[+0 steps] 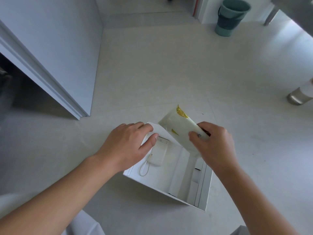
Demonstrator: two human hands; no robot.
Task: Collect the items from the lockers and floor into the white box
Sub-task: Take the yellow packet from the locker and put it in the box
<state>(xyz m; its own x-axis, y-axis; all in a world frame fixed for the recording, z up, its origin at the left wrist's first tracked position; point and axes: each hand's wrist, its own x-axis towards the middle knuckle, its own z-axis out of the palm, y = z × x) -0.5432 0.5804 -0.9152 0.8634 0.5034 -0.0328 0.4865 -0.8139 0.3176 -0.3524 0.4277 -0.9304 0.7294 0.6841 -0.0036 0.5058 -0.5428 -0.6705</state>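
A white box stands open on the pale floor below me. Inside lies a white power bank with a looped cord. My left hand grips the box's far flap at the upper left corner. My right hand holds a white packet with yellow print, tilted over the box's far right edge, its lower end dipping inside.
A grey locker with an open door stands at the left. At the back right sits a teal bucket. A metal furniture foot rests at the right edge. White card dividers line the box's right side.
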